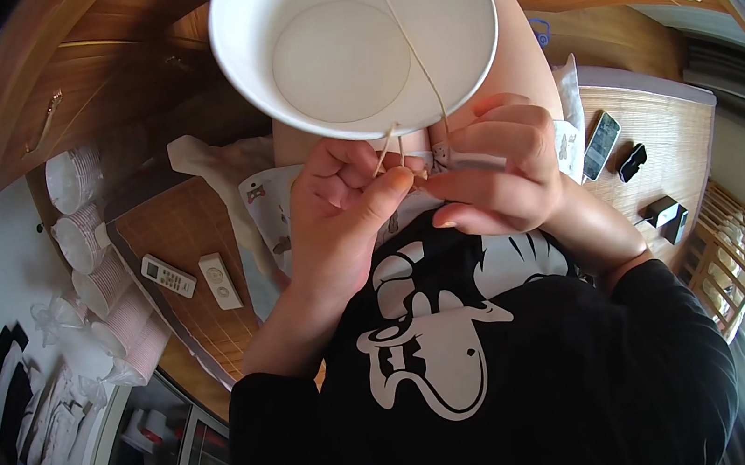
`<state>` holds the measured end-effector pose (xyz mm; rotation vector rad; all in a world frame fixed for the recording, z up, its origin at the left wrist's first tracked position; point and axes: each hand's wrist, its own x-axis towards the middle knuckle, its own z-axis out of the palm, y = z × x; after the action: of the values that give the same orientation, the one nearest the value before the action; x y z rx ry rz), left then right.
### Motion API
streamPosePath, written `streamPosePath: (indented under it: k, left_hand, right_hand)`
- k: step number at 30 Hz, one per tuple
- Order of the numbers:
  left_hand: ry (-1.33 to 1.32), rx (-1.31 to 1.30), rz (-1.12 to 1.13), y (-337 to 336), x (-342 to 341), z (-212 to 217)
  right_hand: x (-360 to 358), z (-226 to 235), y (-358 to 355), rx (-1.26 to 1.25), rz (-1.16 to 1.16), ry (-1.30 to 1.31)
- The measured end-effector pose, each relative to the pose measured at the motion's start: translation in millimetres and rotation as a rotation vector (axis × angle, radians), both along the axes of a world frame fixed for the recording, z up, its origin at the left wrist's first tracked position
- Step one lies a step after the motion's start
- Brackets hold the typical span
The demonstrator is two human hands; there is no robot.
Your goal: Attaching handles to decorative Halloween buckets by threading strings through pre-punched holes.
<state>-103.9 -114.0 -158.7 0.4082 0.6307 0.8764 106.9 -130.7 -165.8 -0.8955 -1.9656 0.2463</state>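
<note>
A white paper bucket (340, 58) rests between my thighs, its open mouth tipped toward me, showing the round bottom inside. A thin beige string (411, 44) runs across the mouth and over the near rim to my right hand. At that rim, a short loop of the string also hangs between my hands. My left hand (337, 214) is closed just below the rim, thumb and fingers pinching the string. Close beside it, my right hand (505, 168) has curled fingers around the string. The pinched ends are partly hidden by the fingertips.
Stacked white buckets (74, 180) stand at the left. Two white remote controls (168, 275) lie on the woven mat (173, 221) there. On the right are a phone (602, 146), a small dark object (632, 162) and a small black box (667, 217). Wooden drawers (100, 90) stand ahead.
</note>
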Motion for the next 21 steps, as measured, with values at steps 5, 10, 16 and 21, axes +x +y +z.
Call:
streamPosePath:
  k: [5, 10, 16, 21]
  left_hand:
    - [0.011, 0.049, -0.017, 3.2, -4.0, -1.5]
    - [0.1, 0.256, -0.041, 8.3, -6.6, 1.5]
    - [-0.015, 0.638, -0.145, 0.2, -19.7, 64.0]
    - [-0.019, 0.764, -0.341, 25.2, -21.7, 105.9]
  right_hand:
    - [12.6, 1.7, -1.1, -0.022, -0.3, 0.089]
    - [22.6, 20.0, 33.7, -0.136, -0.153, -0.131]
    - [27.4, 92.5, 29.1, 0.011, 0.024, -0.054]
    - [10.6, 132.0, 46.0, 0.465, -0.067, 0.034]
